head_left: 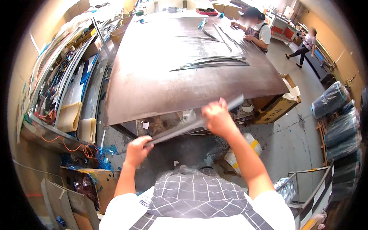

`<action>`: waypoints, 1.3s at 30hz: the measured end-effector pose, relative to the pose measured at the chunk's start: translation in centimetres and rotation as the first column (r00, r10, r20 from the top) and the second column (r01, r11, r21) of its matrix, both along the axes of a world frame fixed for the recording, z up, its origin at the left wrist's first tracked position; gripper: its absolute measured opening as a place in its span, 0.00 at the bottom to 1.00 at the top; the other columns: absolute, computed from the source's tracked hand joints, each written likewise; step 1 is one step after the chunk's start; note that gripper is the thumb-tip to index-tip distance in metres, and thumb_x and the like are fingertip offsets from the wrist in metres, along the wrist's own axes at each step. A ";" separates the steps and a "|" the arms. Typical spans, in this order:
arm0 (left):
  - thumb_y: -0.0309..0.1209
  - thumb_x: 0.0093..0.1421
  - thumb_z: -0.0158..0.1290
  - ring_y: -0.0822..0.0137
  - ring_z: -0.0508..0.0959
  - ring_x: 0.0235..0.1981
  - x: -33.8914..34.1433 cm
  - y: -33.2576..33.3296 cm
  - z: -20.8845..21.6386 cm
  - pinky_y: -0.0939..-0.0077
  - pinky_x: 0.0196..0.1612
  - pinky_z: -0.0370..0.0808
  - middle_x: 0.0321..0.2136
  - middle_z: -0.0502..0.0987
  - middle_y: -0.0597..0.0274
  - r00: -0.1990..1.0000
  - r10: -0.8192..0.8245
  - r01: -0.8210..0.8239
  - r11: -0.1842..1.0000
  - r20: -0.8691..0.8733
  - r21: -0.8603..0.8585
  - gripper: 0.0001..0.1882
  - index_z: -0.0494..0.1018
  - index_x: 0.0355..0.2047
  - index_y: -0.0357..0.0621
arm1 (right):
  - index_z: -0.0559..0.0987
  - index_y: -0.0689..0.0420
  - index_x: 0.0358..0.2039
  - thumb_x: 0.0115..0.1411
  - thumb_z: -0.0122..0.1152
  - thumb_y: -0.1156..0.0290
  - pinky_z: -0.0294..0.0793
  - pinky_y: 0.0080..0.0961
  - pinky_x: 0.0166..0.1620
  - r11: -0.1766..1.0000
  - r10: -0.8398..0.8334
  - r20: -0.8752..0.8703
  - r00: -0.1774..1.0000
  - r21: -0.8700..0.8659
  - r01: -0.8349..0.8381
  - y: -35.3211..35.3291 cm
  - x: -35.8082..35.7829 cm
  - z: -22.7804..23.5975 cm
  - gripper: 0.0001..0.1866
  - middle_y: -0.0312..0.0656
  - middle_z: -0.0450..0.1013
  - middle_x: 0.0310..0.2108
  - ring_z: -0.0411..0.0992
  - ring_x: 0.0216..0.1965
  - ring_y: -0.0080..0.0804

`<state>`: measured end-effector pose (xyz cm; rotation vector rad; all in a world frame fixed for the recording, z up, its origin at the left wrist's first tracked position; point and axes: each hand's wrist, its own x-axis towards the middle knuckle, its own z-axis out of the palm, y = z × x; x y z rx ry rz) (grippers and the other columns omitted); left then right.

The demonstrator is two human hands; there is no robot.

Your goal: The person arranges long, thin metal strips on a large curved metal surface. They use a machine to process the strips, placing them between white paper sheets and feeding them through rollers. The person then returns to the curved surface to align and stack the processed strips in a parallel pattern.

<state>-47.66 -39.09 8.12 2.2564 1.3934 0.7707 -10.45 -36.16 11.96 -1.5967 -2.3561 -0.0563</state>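
Observation:
A long, narrow grey metal strip [180, 128] runs slantwise in front of me, from lower left to upper right. My left hand [137, 150] grips its lower left end. My right hand [217, 118] holds it closer to the upper right end, which sticks out past the fingers. The strip hangs in the air just off the near edge of a big brown worktable [153, 84]. More thin dark strips [211, 63] lie on the tabletop further away.
A person [256, 28] works at the table's far right side; another walks at the far right. Racks of sheets and foam fill the left side [69, 88]. Cardboard boxes [274, 107] sit under the table's right corner. Wrapped rolls [337, 115] stand at right.

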 end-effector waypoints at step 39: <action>0.47 0.64 0.53 0.55 0.47 0.74 41.3 46.0 -13.9 0.52 0.72 0.45 0.73 0.48 0.54 0.941 -0.069 0.064 0.998 -0.331 -0.027 0.41 0.53 0.70 0.43 | 0.80 0.59 0.47 0.52 0.67 0.56 0.73 0.40 0.54 0.539 -0.834 -0.333 0.440 -0.319 0.780 40.7 46.3 -18.2 0.25 0.53 0.75 0.47 0.73 0.51 0.49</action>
